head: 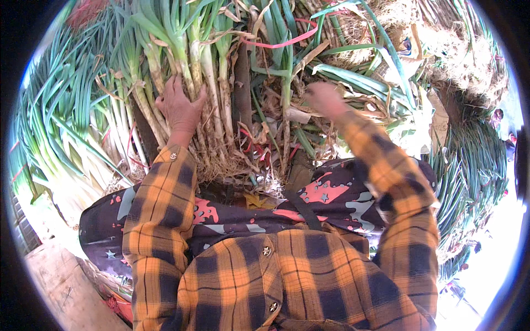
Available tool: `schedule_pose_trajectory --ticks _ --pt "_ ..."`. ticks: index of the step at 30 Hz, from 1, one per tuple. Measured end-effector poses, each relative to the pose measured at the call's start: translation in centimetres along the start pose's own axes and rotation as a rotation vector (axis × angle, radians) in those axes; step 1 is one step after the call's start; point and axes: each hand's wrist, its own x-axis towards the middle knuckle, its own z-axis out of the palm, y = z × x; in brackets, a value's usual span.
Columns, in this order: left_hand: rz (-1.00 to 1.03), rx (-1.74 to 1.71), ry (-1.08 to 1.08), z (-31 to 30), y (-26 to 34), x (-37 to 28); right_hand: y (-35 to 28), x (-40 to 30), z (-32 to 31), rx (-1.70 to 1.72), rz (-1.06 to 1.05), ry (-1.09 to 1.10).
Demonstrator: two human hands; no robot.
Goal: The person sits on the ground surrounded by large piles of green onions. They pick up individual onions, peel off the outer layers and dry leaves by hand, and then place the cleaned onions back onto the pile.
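My left hand lies with spread fingers on a row of leeks or large green onions, their roots towards me and green leaves pointing away. To the right, my right hand hovers blurred over loose leaves and dry husks; its fingers look curled, and whether it holds anything cannot be told. Between the hands, a single green onion stands apart from the row. A pink plastic strip lies across the leaves beyond it.
Bundled green onions are heaped at the left. More piles, with a root mass, are at the upper right, and green tops at the right. Peeled scraps cover the ground before my legs. A wooden board is at the lower left.
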Motion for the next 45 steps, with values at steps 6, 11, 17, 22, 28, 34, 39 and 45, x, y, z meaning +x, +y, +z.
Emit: schedule_pose_trajectory --ticks 6,11,17,22,28,34,39,45 --pt "0.008 0.034 0.014 0.1 -0.3 -0.3 -5.1 2.0 13.2 0.562 0.274 0.302" --pt "0.004 -0.026 0.004 0.2 -0.3 -0.4 -4.3 4.0 3.1 0.880 0.150 0.598" --pt "-0.006 -0.016 0.006 -0.2 -0.2 -0.2 4.2 -1.7 -17.8 0.134 0.109 0.286" --pt "-0.022 -0.022 -0.044 -0.7 0.6 0.0 7.0 -15.5 -20.6 -0.198 0.170 0.121" --pt "-0.055 0.040 -0.125 -1.6 -0.1 -0.1 13.2 -29.6 -24.6 -0.329 0.298 0.504" --pt "-0.143 -0.033 -0.150 -1.3 1.5 0.6 26.6 -42.3 -33.1 -0.032 0.607 0.862" --pt "-0.199 -0.239 0.047 -3.1 0.9 1.0 19.4 -30.3 -34.4 0.547 0.372 1.207" --pt "-0.214 -0.352 0.035 -3.4 0.4 -0.8 -1.2 -12.7 -29.5 -0.012 -0.060 1.128"
